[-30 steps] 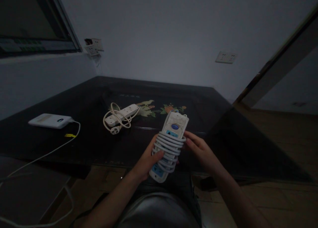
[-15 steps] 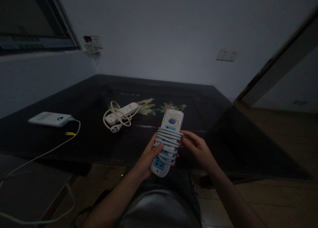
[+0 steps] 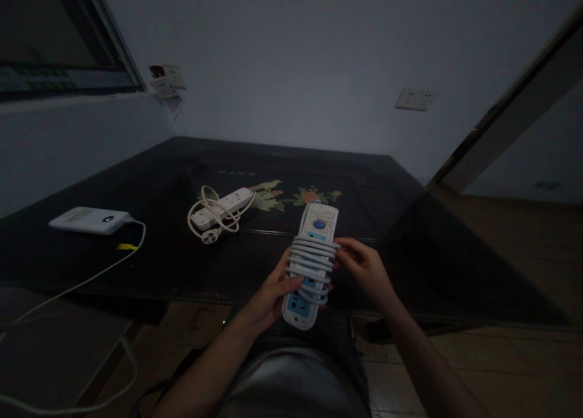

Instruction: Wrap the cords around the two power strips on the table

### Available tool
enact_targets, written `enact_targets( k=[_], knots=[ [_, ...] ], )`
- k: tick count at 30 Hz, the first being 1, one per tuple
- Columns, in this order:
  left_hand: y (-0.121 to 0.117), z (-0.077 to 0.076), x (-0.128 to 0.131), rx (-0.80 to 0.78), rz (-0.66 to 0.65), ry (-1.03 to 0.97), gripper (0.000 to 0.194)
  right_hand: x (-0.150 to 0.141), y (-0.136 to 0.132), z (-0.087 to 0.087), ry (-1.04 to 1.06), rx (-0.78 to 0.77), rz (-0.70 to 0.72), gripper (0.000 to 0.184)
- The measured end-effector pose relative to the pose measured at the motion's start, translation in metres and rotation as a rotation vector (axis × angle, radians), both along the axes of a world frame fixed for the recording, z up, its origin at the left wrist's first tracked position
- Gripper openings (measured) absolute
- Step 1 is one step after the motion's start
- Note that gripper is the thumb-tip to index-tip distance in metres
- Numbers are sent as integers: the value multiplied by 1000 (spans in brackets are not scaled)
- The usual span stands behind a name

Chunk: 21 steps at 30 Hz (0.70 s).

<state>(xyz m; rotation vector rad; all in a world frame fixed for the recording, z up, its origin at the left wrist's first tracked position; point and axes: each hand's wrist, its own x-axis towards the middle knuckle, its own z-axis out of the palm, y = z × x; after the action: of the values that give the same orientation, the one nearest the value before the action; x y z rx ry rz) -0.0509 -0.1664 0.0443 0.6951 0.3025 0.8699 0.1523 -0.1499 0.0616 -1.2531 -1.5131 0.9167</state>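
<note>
A white power strip (image 3: 326, 213) with blue socket faces and a blue switch is held up at the table's near edge, tilted lengthwise away from me. Its grey cord (image 3: 310, 263) wraps around the middle in several loops. My left hand (image 3: 272, 296) grips the strip from the left and below, the thumb lying over the front near the lower loops. On the other side, my right hand (image 3: 361, 265) pinches at the right end of the upper cord loops with thumb and index finger. The cord's plug end is not visible.
A second white power strip (image 3: 237, 200) with its cord tangled over it lies on the dark table (image 3: 155, 181). Further left are a white power bank-like device (image 3: 88, 220) with a cable and a yellow tag (image 3: 127, 246). Wall sockets (image 3: 415, 99) sit behind the table.
The wrapped power strip and both hands have shifted slightly right and down in view. My left thumb has moved lower on the loops. The other things stay where they were.
</note>
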Motion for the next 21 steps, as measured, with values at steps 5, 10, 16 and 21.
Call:
enact_targets(
  k=[5,10,16,21],
  knots=[
    [-1,-2,2,7,37,20,66,5,-1,2,-57,28,-21,26],
    [-2,-1,5,-1,101,63,68,8,-2,-3,-114,55,-59,26],
    [-4,2,7,-8,148,85,70,8,-1,-9,-148,94,-75,25],
    [-4,4,9,-12,179,105,71,9,-2,-9,-189,107,-94,25]
  ],
)
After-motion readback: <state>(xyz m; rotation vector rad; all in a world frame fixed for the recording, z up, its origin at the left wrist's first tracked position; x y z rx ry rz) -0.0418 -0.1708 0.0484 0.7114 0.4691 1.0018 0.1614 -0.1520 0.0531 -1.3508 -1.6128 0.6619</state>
